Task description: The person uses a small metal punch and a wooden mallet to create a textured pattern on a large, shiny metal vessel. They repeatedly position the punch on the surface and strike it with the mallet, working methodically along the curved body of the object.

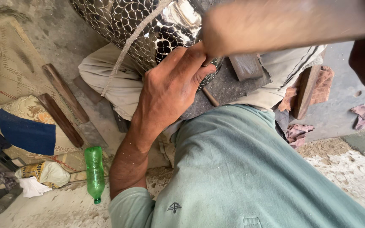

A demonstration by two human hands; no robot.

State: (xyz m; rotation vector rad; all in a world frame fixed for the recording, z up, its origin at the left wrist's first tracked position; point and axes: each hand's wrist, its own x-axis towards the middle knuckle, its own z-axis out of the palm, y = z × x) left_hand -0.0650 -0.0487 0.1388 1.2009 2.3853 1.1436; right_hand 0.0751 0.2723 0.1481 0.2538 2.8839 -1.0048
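In the head view, the left hand [170, 86] lies flat, palm down with fingers together, against the lower side of a shiny metal pot [148, 29] hammered all over with scale-shaped dents. The pot rests on the person's lap, and its top is cut off by the upper edge. The right hand [229, 36] is a blurred shape at the top right, touching the left thumb; it seems closed around something, but whether it grips a tool cannot be told. A dark block [246, 65] shows just below it, partly hidden, and a thin wooden handle [211, 97] pokes out under the left hand. A pale cord [125, 50] runs down over the pot. On the floor to the left lie a green bottle [94, 173], two wooden sticks [64, 103] and a patterned cloth [26, 126].
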